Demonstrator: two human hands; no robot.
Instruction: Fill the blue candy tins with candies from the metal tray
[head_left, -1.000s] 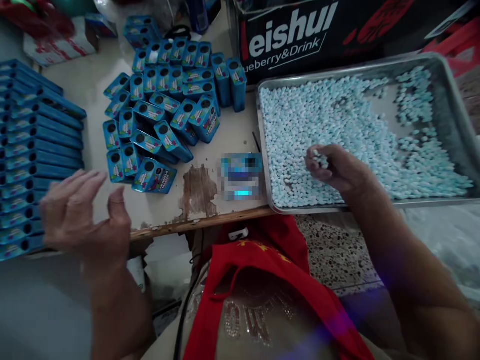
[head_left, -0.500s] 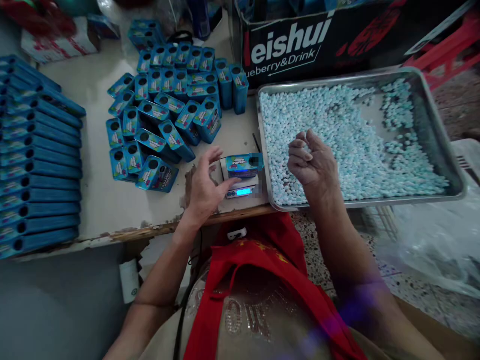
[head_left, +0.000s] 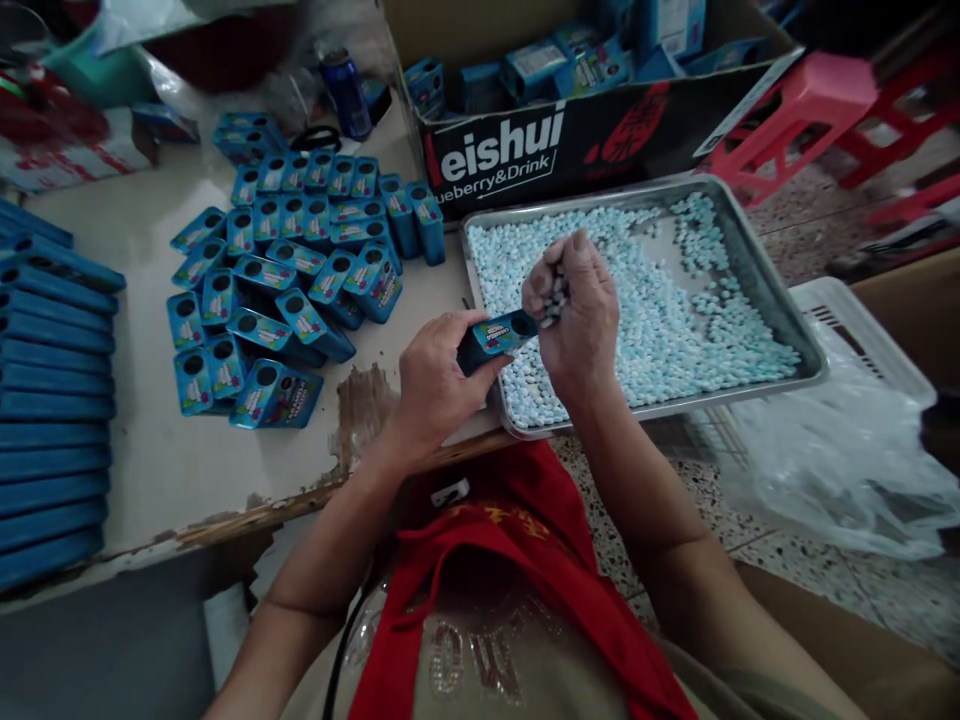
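Note:
My left hand (head_left: pixel 446 375) is wrapped round a small blue candy tin (head_left: pixel 499 335), its round dark opening turned toward the tray. Right beside that opening, my right hand (head_left: pixel 577 315) is curled closed around a small handful of pale blue candies (head_left: pixel 553 300), some showing between the fingers. Beneath my right hand lies a metal tray (head_left: pixel 806 350) spread with many loose candies (head_left: pixel 652 330). The digital scale seen earlier is now hidden behind my left hand and the tin.
Several blue tins (head_left: pixel 300 260) with round openings stand grouped on the table (head_left: pixel 150 480). More tins (head_left: pixel 56 400) are stacked in rows at the left. Behind the tray is a black carton (head_left: pixel 517 155) holding tins. A drink can (head_left: pixel 346 95) and red stools (head_left: pixel 802 120) are farther back.
My left hand has lifted the candy tin off the scale and tilted it toward the tray. My right hand has moved to the tin's opening with candies in its fingers. The view has shifted right.

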